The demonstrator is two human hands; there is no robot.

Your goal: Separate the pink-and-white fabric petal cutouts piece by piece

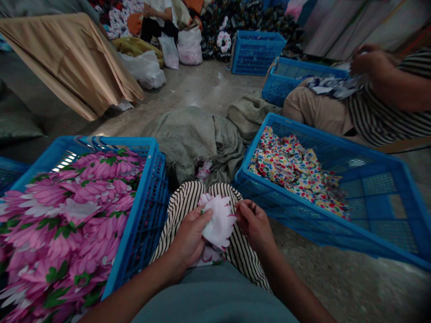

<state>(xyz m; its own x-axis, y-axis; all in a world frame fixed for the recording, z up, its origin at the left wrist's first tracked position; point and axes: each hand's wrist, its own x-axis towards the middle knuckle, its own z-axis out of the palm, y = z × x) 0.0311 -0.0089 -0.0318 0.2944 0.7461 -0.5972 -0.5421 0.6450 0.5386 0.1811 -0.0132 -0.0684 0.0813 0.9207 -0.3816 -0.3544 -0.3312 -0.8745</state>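
My left hand [192, 237] pinches a cloth flower piece [220, 222] over my lap, its thumb pressed on the fabric. The piece shows a white face with pink scalloped petal edges. More pink and white petal cloth [208, 255] lies beneath it on my lap. Just right of the flower, my right hand [254, 224] is closed with fingertips together around a small dark pointed tool [252, 207], whose exact kind is too blurred to tell. A small gap separates the right fingertips from the petals.
Pink cloth flowers [84, 202] fill the blue crate [153, 179] on my left. Another blue crate [380, 179] on my right holds colourful patterned cloth pieces [296, 166]. Grey-green sacking [198, 134] lies ahead. A person in stripes [393, 85] sits at right; another person [160, 18] sits farther back.
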